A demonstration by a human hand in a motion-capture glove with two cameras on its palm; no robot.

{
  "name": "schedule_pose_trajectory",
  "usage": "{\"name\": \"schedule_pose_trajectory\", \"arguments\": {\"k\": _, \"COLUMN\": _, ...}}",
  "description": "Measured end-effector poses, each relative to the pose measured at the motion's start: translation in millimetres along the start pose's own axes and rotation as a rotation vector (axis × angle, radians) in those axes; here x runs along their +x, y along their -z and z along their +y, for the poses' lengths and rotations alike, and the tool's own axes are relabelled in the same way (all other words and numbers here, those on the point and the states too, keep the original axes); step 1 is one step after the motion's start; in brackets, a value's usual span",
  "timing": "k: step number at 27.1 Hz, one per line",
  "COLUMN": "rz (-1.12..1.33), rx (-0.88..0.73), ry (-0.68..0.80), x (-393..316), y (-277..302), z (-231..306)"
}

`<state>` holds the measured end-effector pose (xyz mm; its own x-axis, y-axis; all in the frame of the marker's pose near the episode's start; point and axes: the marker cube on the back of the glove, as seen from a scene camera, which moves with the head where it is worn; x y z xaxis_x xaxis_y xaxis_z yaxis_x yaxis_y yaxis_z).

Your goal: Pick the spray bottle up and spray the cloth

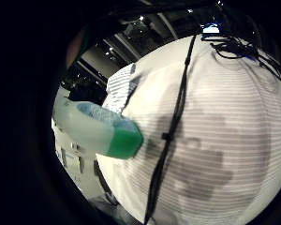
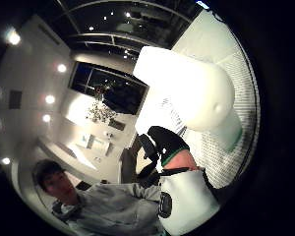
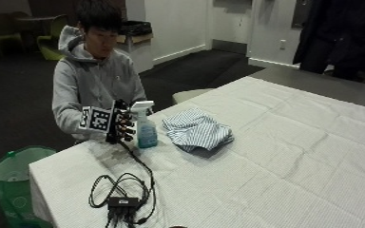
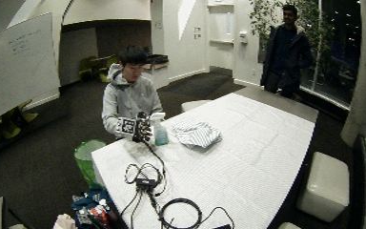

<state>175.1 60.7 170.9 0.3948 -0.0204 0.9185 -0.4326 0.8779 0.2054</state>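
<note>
In the outside view my gloved right hand (image 3: 120, 127) grips a spray bottle (image 3: 146, 130) near the table's near-left corner, fingers curled round its neck. The bottle is upright, with a white trigger head (image 2: 191, 93) and blue-green liquid in its base (image 1: 124, 140). Its nozzle points toward a crumpled blue-and-white striped cloth (image 3: 196, 131), which lies on the white tablecloth a short way beyond the bottle. I cannot tell whether the base rests on the table or hangs just above it. The wide view shows the same hand (image 4: 142, 130), bottle (image 4: 160, 132) and cloth (image 4: 197, 134).
A dark patch (image 1: 201, 159) marks the tablecloth below the bottle. A black cable coil with an adapter (image 3: 122, 190) lies near the table's front edge. A green bin (image 3: 14, 175) stands on the floor by the corner, and a pale stool (image 3: 188, 95) behind the table.
</note>
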Motion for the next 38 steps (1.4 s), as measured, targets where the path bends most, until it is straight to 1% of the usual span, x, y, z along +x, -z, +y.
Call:
{"name": "schedule_pose_trajectory", "arguments": {"k": 4, "rz": -0.016, "rx": -0.027, "ry": -0.008, "x": 0.3, "y": -5.8, "z": 0.5}}
{"name": "schedule_pose_trajectory", "arguments": {"k": 23, "rz": -0.178, "rx": 0.007, "ry": -0.062, "x": -2.3, "y": -28.2, "z": -10.4}}
{"name": "schedule_pose_trajectory", "arguments": {"k": 30, "rz": -0.277, "rx": 0.013, "ry": -0.108, "x": -1.0, "y": -36.1, "z": -14.5}}
{"name": "schedule_pose_trajectory", "arguments": {"k": 38, "rz": -0.295, "rx": -0.006, "ry": -0.118, "x": 0.1, "y": -43.7, "z": -15.8}}
